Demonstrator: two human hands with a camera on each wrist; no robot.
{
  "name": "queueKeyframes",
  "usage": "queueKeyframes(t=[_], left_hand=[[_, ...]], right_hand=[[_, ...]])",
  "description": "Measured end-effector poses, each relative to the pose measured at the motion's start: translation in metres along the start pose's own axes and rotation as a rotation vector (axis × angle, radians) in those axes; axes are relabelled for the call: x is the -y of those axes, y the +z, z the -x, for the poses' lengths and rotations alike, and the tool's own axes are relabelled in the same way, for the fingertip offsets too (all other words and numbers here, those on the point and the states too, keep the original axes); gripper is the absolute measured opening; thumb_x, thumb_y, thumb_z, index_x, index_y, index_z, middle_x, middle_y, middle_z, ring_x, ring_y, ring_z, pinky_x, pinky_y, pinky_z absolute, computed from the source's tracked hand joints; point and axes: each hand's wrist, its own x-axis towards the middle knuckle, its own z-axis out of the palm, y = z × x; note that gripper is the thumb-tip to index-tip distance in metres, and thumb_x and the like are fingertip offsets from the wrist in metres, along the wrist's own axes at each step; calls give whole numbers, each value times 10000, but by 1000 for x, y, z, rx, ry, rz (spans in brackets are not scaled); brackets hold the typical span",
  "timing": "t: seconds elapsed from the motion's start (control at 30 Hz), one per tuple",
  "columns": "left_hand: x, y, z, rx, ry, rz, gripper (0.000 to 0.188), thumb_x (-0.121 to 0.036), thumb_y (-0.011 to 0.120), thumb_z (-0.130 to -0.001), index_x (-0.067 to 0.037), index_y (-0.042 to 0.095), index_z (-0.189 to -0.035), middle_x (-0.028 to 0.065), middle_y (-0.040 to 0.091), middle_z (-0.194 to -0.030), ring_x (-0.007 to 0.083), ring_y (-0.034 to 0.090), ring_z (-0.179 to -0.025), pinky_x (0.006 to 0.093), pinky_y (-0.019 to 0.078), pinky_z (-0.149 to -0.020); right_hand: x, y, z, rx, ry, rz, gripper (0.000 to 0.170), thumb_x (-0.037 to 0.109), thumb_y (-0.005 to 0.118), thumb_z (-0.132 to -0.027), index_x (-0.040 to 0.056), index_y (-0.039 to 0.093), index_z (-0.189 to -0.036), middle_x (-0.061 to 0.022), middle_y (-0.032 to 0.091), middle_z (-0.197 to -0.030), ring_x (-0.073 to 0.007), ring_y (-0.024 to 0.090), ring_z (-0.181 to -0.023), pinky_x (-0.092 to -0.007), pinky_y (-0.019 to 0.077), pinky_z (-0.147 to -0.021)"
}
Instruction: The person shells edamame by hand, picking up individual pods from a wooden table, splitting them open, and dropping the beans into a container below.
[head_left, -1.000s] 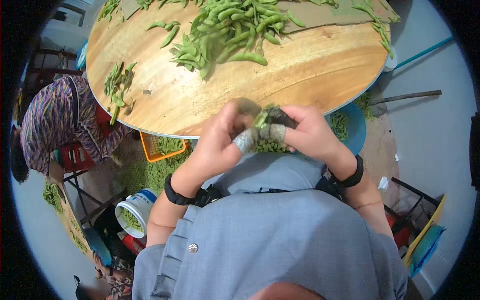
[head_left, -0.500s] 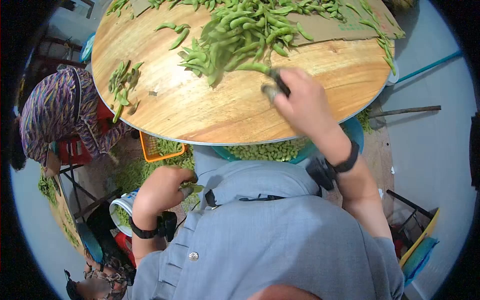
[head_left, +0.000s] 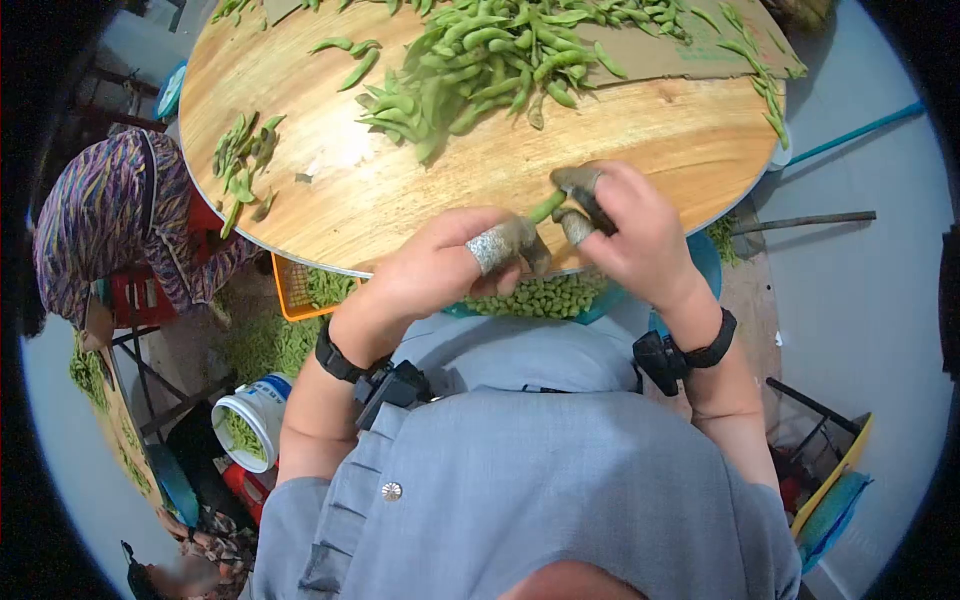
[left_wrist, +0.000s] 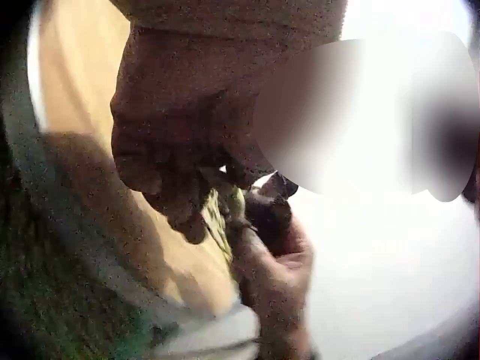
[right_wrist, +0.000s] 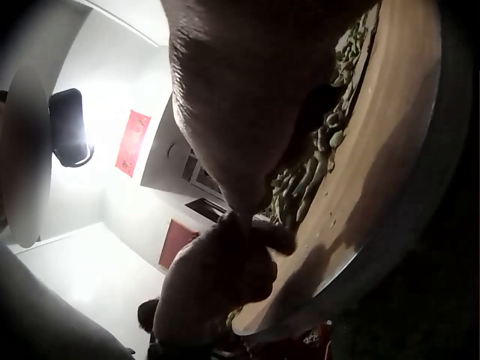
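Note:
A green soybean pod (head_left: 546,207) spans the gap between both hands, just over the near edge of the round wooden table (head_left: 320,225). My right hand (head_left: 645,240) pinches it between thumb and forefinger. At the pod's other end, my left hand (head_left: 435,260) grips with curled fingers. Silvery tape and dark coverings wrap several fingertips. The left wrist view shows a bit of green pod (left_wrist: 238,201) where the hands meet; the right wrist view is too dark there. Beyond the hands lies a big heap of pods (head_left: 470,75). Shelled beans (head_left: 540,298) fill a basin below the table edge.
Cardboard (head_left: 690,55) lies under part of the heap. A smaller cluster of pods (head_left: 240,165) is on the table's left. An orange basket (head_left: 285,290) and a white bucket (head_left: 270,400) stand on the floor at left. A person in a striped top (head_left: 110,220) bends nearby.
My right hand has brought a pod from the heap's near edge back toward me. My left hand has come up from the lower left, where it held a green piece, to meet it.

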Motion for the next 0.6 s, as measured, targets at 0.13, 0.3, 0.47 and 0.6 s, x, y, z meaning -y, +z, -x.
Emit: queueKeyframes(t=[0.13,0.3,0.47,0.6], left_hand=[[-3,9,2,-176,56,137,194,-195,536,-956,-39,633,-1017,-14,608,-774,53,524,-652,205,424,-575],[20,13,0,-231,161,-5,171,-152,564,-936,-25,624,-1034,-14,615,-808,53,528,-667,203,429,-586],[11,15,3,-137,111,-132,185,-166,572,-937,-14,601,-1039,-9,631,-840,50,521,-689,233,442,-605],[10,21,10,-188,236,-277,143,-46,573,-864,-4,586,-1000,31,629,-775,128,569,-657,296,458,-576]], right_hand=[[0,10,15,75,298,-168,273,128,624,-826,46,606,-1085,-108,599,-788,-239,581,-625,-322,472,-562],[19,6,15,405,779,-958,336,38,399,-896,-15,468,-1221,-23,560,-840,-49,475,-549,-198,407,-461],[19,7,18,421,903,-1042,396,24,370,-883,18,434,-1273,-20,539,-855,-46,412,-520,-191,379,-446],[30,-7,7,417,1025,-1216,442,40,368,-889,83,434,-1323,2,519,-827,-35,373,-522,-168,318,-435]])
